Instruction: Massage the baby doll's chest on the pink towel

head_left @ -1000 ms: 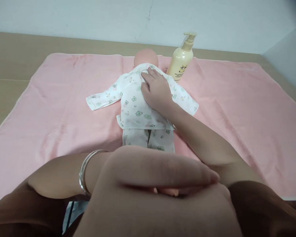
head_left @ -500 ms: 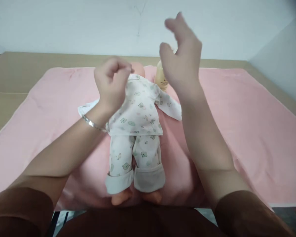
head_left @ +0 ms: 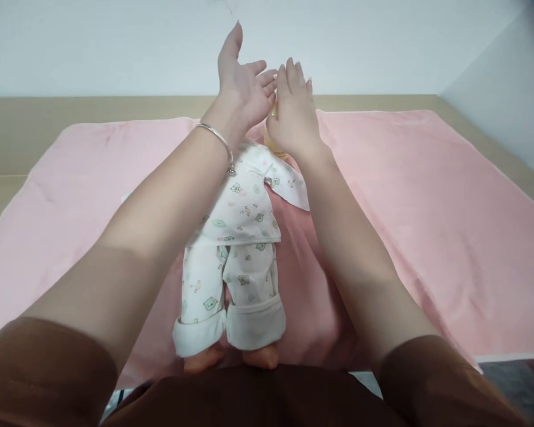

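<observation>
My left hand (head_left: 247, 86) is raised with its palm turned up and fingers spread, holding nothing. Close beside it, my right hand (head_left: 294, 110) has its back to me and its fingers stretched out; the fingertips of the two hands nearly meet. Below them a doll in a white printed top (head_left: 244, 201) and cuffed trousers (head_left: 251, 279) lies on a pink cloth (head_left: 404, 207). My hands and left forearm hide its head and one sleeve. Behind my right hand a yellowish bottle (head_left: 273, 142) shows only in part.
The pink cloth covers most of a wooden table (head_left: 26, 142). A pale wall (head_left: 115, 47) rises behind the table's far edge, and another wall meets it at the right.
My left hand has opened from a curl and moved up and right. My right hand has come lower and left, its fingers straightened. The view has shifted slightly, with the doll now further left.
</observation>
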`<state>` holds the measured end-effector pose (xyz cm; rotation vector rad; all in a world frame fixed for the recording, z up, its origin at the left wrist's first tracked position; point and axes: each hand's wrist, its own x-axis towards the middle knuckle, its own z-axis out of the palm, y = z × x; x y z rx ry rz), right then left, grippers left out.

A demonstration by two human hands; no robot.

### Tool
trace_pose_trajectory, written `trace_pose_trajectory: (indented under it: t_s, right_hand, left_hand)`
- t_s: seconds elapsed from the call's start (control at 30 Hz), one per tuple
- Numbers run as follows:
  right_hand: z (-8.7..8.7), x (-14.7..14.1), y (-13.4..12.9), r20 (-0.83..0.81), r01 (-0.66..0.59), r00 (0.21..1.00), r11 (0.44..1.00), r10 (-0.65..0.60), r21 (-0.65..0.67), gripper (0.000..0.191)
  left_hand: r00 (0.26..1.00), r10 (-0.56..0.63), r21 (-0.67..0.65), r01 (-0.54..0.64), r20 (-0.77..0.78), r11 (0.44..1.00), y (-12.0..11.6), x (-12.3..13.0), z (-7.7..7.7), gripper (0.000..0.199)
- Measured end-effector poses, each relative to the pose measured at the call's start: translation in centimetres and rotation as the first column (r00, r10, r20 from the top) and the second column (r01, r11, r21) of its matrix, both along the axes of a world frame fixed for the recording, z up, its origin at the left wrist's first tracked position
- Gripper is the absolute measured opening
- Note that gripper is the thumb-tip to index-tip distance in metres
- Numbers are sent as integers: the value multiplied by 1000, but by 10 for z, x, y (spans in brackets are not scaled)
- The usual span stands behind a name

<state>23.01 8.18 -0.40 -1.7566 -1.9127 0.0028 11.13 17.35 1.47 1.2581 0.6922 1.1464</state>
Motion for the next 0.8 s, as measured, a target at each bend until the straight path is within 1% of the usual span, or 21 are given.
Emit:
trace_pose_trajectory:
  t_s: [0.03, 0.07, 0.1, 0.17, 0.23, 0.27, 0.37, 0.43, 0.5, 0.53, 0.6, 0.7, 0.8]
  right_hand:
    - [0, -1, -1, 8, 3, 1000, 1000, -3, 15, 89]
    - [-1, -1, -2, 8, 3, 1000, 999, -3, 36, 85]
    - [0, -2, -3, 7, 3, 1000, 998, -3, 57, 81]
    - [1, -5, -8, 28, 7, 1000, 996, -10, 92, 79]
    - [2, -9, -12, 60, 34, 997, 995, -40, 97, 78]
    - [3, -12, -14, 62, 46, 997, 994, -53, 103, 76]
    - [2, -18, -12, 7, 69, 997, 988, -70, 136, 67]
    - [0, -19, -6, -32, 65, 998, 984, -61, 163, 63]
    - [-3, -19, -1, -61, 63, 997, 983, -53, 175, 60]
    - [-5, -19, 1, -70, 66, 996, 982, -54, 178, 57]
    - [-8, -19, 4, -73, 76, 995, 982, -64, 174, 55]
    - [-13, -20, 6, -62, 112, 993, 982, -104, 153, 59]
    - [-17, -20, 9, -69, 159, 986, 979, -152, 127, 64]
  left_hand:
    - [997, -37, -138, 45, 63, 989, -8, 3, 3, 86]
    - [992, -48, -244, 77, 120, 967, -16, 5, 7, 86]
    - [986, -46, -286, 90, 159, 954, -23, 7, 11, 85]
    - [983, 18, -340, 46, 181, 939, -35, 10, 20, 80]
    - [981, 40, -360, 32, 189, 932, -42, 12, 26, 78]
    - [978, 32, -363, 46, 207, 931, -44, 11, 27, 76]
    - [963, 29, -385, 79, 267, 919, -47, 1, 25, 64]
    - [969, 4, -376, 93, 248, 922, -50, -13, 19, 60]
    - [976, -64, -294, 125, 210, 948, -56, -32, 13, 60]
    - [976, -78, -272, 134, 206, 953, -61, -42, 10, 59]
    - [976, -70, -292, 130, 207, 948, -73, -61, 7, 56]
    - [968, -33, -346, 120, 248, 931, -97, -84, 9, 58]
    - [957, -14, -354, 121, 291, 928, -119, -101, 16, 58]
